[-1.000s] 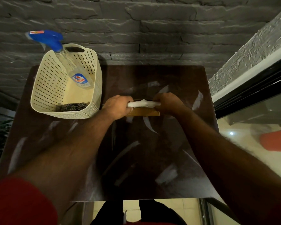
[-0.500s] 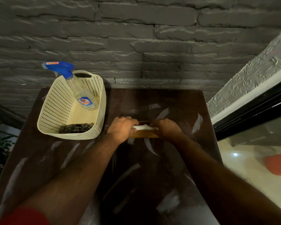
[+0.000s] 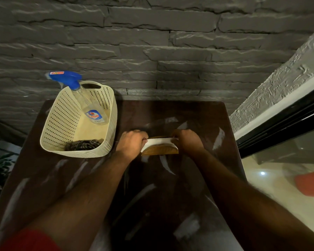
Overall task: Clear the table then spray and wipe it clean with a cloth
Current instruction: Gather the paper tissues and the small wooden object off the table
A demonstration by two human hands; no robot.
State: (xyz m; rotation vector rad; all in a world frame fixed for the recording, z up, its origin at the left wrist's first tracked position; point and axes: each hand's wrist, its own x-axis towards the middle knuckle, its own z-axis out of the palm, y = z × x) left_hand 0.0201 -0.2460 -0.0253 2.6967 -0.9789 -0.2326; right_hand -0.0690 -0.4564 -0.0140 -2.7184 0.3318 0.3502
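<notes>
A dark glossy table (image 3: 170,192) stands against a grey stone wall. Near its middle both hands grip a half-round wooden holder (image 3: 159,151) with a white stack (image 3: 158,141) in it. My left hand (image 3: 132,142) clasps its left end, my right hand (image 3: 188,141) its right end. At the table's back left a cream perforated basket (image 3: 76,153) holds a clear spray bottle (image 3: 93,113) with a blue trigger head, leaning on the rim. A dark patterned cloth (image 3: 83,144) lies in the basket's near end.
The grey stone wall (image 3: 152,51) rises right behind the table. On the right a textured wall and a dark window frame (image 3: 279,127) run close to the table's edge. An orange object (image 3: 310,183) lies on the pale floor at the right. Pale streaks of reflected light cross the tabletop.
The view has tilted upward, so the table sits lower in the frame. Both hands have kept hold of the wooden holder at the same spot; more of its wooden face shows now.
</notes>
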